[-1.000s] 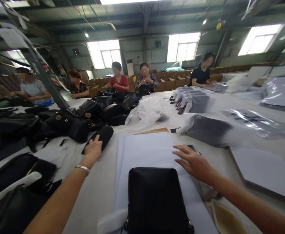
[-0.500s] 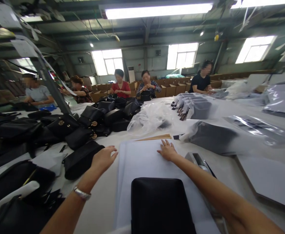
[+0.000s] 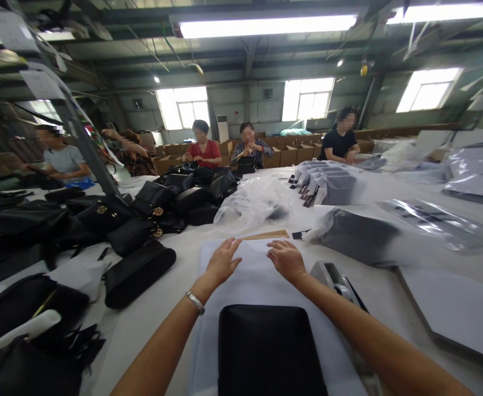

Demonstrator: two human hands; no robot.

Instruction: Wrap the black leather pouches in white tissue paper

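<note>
A black bag [image 3: 268, 352] lies on a stack of white paper sheets [image 3: 208, 335] right in front of me. Near the far left part of the sheets is my left hand [image 3: 224, 261], its fingers stretched out and the thumb apart. My right hand [image 3: 286, 260] is over the far right part, fingers spread and slightly bent. Neither hand visibly holds anything; whether the fingertips touch the top sheet I cannot tell. A tape dispenser [image 3: 336, 283] stands beside my right forearm, partly hidden by it. A brown strip [image 3: 268, 235] shows beyond the sheets' far edge.
Black bags [image 3: 140, 275] pile up at the left. Ahead are crumpled translucent plastic [image 3: 258, 201] and several wrapped bags [image 3: 328, 179]. At the right lie another wrapped bag [image 3: 361, 234], a white board [image 3: 456, 308] and clear plastic [image 3: 431, 217]. Several people work across the table.
My left hand has moved right from beside the stack to over the sheets. My right hand has stayed near the far edge, its fingers turning more to the left.
</note>
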